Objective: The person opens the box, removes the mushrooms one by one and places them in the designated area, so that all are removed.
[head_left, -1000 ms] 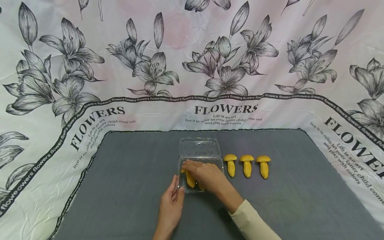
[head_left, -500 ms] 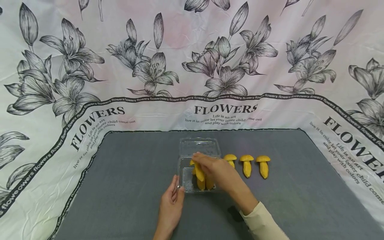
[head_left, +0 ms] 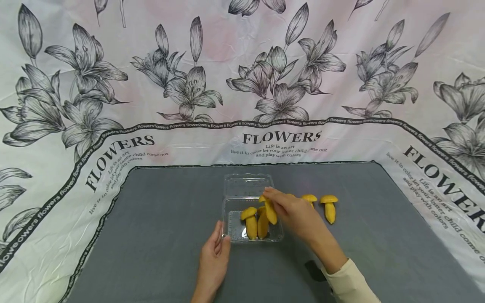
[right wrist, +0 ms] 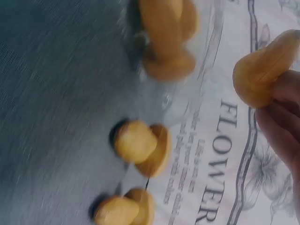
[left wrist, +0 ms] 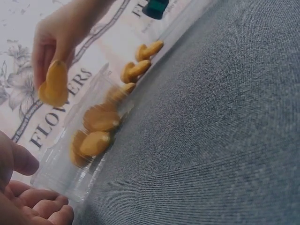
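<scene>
A clear plastic clamshell box (head_left: 235, 242) lies with its lid folded back on the grey table. Inside it, toward the right, two yellow mushrooms (head_left: 251, 227) lie side by side, stems toward me. My left hand (head_left: 213, 259) holds the box at its near left corner, thumb at the rim and fingers along the side. Over the box's right part, my right hand (head_left: 297, 212) pinches another yellow mushroom (head_left: 270, 212) by its cap end. The left wrist view shows that held mushroom (left wrist: 55, 84) raised above the box.
Right of the box, three more yellow mushrooms (head_left: 329, 210) stand in a row, the nearer ones partly hidden behind my right hand. A white flower-printed cloth (head_left: 189, 147) rises along the table's back and sides.
My right hand has moved right and slightly up with the held mushroom, from the box's left part to its right. The two mushrooms inside have come into view. My left hand stays put.
</scene>
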Demonstrator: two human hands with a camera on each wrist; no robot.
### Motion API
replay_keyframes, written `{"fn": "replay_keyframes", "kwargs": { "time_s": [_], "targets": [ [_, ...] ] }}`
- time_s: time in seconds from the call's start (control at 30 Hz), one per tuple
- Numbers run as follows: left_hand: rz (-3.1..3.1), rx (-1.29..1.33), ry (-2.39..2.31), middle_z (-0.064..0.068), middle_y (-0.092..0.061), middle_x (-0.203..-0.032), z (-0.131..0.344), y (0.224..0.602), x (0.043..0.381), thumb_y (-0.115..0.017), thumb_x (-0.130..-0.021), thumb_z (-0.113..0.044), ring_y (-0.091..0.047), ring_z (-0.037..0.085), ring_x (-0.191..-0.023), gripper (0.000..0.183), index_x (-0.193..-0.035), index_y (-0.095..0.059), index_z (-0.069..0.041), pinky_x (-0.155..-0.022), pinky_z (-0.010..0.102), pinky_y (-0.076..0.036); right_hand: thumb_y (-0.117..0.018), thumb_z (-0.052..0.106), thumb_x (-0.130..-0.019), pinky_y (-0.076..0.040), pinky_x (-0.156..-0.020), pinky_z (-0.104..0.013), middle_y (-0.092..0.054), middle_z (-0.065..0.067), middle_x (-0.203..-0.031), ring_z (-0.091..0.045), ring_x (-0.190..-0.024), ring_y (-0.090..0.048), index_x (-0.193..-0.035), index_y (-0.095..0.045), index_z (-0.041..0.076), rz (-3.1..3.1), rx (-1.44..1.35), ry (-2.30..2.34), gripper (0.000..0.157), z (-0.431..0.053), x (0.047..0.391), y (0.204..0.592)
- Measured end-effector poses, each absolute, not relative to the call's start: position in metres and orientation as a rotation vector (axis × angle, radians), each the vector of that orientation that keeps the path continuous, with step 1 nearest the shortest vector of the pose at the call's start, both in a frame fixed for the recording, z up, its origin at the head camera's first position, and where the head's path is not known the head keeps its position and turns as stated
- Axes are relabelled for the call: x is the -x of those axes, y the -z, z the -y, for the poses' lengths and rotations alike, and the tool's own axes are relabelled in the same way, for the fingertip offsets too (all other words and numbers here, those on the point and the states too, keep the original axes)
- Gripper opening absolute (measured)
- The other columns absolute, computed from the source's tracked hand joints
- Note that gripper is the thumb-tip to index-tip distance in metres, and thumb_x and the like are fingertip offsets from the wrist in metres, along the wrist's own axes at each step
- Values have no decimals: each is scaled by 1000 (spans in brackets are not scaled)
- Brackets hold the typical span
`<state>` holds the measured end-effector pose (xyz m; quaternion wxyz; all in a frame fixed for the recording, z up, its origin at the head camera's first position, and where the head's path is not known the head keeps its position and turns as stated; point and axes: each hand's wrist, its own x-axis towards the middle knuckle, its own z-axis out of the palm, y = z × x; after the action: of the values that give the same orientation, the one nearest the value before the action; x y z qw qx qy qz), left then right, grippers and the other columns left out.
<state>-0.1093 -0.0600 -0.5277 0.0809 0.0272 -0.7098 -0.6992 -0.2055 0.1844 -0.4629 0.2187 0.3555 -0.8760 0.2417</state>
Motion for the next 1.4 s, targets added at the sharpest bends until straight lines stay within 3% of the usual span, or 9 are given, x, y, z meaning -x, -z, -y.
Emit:
{"fn": "replay_keyframes", "kwargs": {
  "time_s": [0.27,0.43,0.67,0.77,0.83,0.97,1.07,1.2,1.4],
  "targets": [
    [2145,-122,2065,25,-45,-159,60,529,111,-60,-106,-1,-41,35,-149,57,-157,-37,13,-116,34,-40,-77,-7,-93,-65,-82,-36,-73,-10,-135,-27,-115,-74,-129,-73,4,2345,-939,-617,39,-211,205,467],
    [2140,-92,2057,27,-45,-158,60,529,110,-60,-106,0,-42,38,-148,57,-156,-37,14,-116,37,-41,-79,-6,-91,-65,-80,-36,-73,-9,-134,-26,-114,-74,-129,-74,5,2377,-889,-636,41,-227,202,473],
    [2149,-101,2048,26,-46,-158,60,529,112,-60,-106,0,-43,37,-148,56,-156,-38,13,-117,39,-41,-85,-6,-84,-65,-70,-36,-78,-12,-122,-25,-98,-79,-121,-75,9,2345,-919,-559,41,-245,198,480],
    [2150,-110,2053,26,-45,-158,60,530,112,-60,-106,0,-43,37,-148,56,-157,-38,13,-117,40,-40,-85,-7,-83,-63,-65,-31,-78,-10,-122,-22,-94,-79,-122,-75,10,2348,-942,-546,44,-249,193,481],
    [2150,-107,2053,26,-45,-158,61,530,112,-60,-106,-1,-42,38,-148,56,-157,-37,13,-117,43,-39,-85,-7,-82,-58,-58,-24,-78,-10,-122,-14,-78,-76,-123,-75,11,2358,-957,-532,46,-252,190,482],
    [2150,-115,2049,26,-45,-158,62,530,111,-60,-106,-1,-42,37,-148,56,-156,-38,13,-117,44,-38,-86,-5,-82,-48,-50,-17,-79,-7,-119,3,-60,-57,-126,-75,12,2401,-975,-516,48,-255,184,485],
    [2149,-120,2046,26,-46,-158,62,530,112,-60,-106,0,-43,37,-148,56,-156,-39,13,-117,44,-39,-86,-4,-83,-54,-56,-19,-79,-4,-117,1,-68,-64,-127,-74,12,2430,-996,-504,48,-256,182,489],
    [2149,-126,2045,25,-46,-158,62,529,111,-61,-106,0,-44,37,-147,56,-156,-40,12,-117,44,-39,-86,-2,-83,-63,-70,-28,-80,-2,-116,-11,-91,-77,-128,-74,11,2444,-1032,-461,48,-257,181,494],
    [2144,-104,2042,27,-46,-157,62,530,110,-61,-106,0,-44,39,-147,56,-155,-39,14,-117,43,-40,-86,1,-85,-65,-74,-30,-80,-1,-115,-14,-96,-77,-126,-75,11,2474,-1042,-440,44,-256,179,498]
  ]
}}
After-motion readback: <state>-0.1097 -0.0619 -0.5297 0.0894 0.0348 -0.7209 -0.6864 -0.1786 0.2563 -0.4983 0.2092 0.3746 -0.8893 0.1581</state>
